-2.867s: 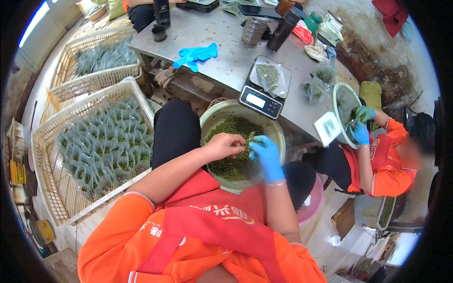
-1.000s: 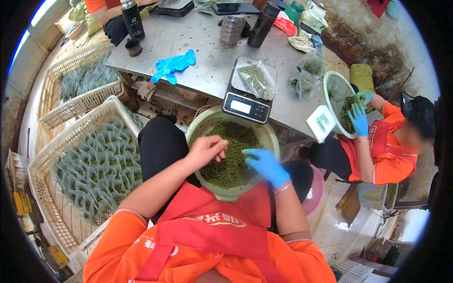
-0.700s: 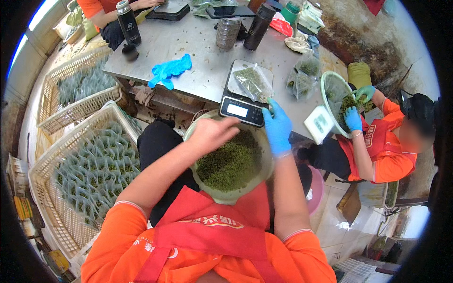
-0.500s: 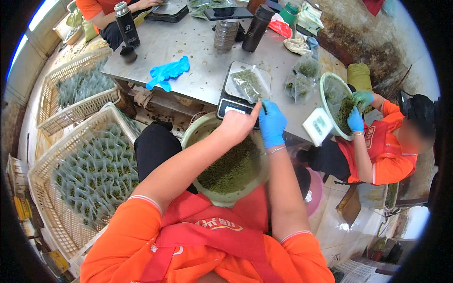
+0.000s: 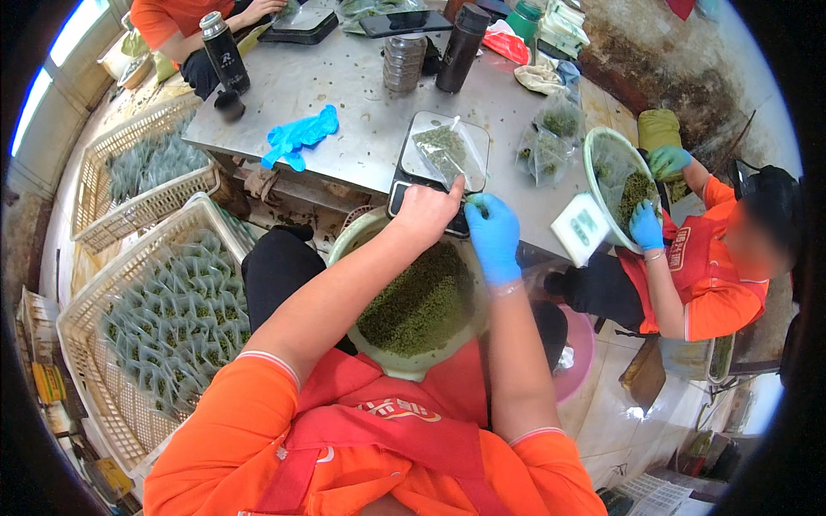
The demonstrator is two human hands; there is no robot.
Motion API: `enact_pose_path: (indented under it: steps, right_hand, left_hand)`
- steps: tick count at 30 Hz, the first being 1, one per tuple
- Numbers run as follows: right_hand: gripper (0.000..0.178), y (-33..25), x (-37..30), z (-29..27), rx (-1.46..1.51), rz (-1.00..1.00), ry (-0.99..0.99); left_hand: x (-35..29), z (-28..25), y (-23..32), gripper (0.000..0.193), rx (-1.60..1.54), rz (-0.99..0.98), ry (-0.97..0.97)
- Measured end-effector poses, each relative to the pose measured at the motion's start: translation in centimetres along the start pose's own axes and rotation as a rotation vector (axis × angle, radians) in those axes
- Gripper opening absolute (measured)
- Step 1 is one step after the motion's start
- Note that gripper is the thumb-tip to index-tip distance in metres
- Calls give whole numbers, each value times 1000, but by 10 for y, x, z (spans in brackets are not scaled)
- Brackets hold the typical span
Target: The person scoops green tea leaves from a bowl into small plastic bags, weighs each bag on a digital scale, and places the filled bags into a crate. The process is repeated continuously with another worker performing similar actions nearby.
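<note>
A clear plastic bag (image 5: 442, 148) partly filled with green, crumbly plant bits lies on a digital scale (image 5: 476, 144) at the table's near edge. My bare left hand (image 5: 427, 211) reaches over the scale's front, its fingertips closed at the bag's near corner. Just to the right, my right hand (image 5: 496, 234) wears a blue glove. Its fingers are curled and pinched, with a speck of green at their tips; what they hold is too small to make out. Below both forearms, a pale green basin (image 5: 478, 323) holds a heap of loose green bits (image 5: 411, 305).
Left stand plastic crates (image 5: 95, 378) packed with filled bags. On the metal table (image 5: 361, 138) are a blue glove (image 5: 298, 136), bottles (image 5: 463, 50), a phone (image 5: 409, 23) and more bags (image 5: 547, 155). A co-worker (image 5: 714, 258) at right handles another basin (image 5: 594, 172); another person sits far left.
My right hand has drawn slightly down and away from the bag. My left hand stays at the bag's corner. At right, the co-worker's hands have moved apart.
</note>
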State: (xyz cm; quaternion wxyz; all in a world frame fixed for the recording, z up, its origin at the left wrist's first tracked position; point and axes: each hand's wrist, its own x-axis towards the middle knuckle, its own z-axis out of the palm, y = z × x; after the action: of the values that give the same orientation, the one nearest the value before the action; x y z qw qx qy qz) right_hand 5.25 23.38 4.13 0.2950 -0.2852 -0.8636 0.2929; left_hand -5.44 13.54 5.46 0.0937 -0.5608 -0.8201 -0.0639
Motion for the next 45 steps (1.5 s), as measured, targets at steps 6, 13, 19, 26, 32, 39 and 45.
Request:
enact_pose_path:
  steps: [6,13,19,26,32,39,45]
  right_hand:
    - [9,-12,-34,-11,657,415,-9]
    - [9,-28,-37,-29,799,415,71]
    - [10,-35,-52,-40,612,330,-138]
    - [13,-34,-82,-23,450,225,-316]
    - [12,-48,-100,-9,243,69,-214]
    - [15,-59,-113,-12,254,86,-353]
    - [24,-16,-67,-20,258,37,-294]
  left_hand:
    - [-1,24,-6,60,3,67,135]
    - [-3,30,-10,63,-43,24,103]
    - [-56,-19,4,45,-514,7,388]
    - [-117,-24,5,14,-860,-134,140]
    - [-126,-18,2,13,-890,-273,53]
    - [-129,12,-42,18,-1184,-671,-25]
    - [-128,-22,-37,34,-523,-90,-29]
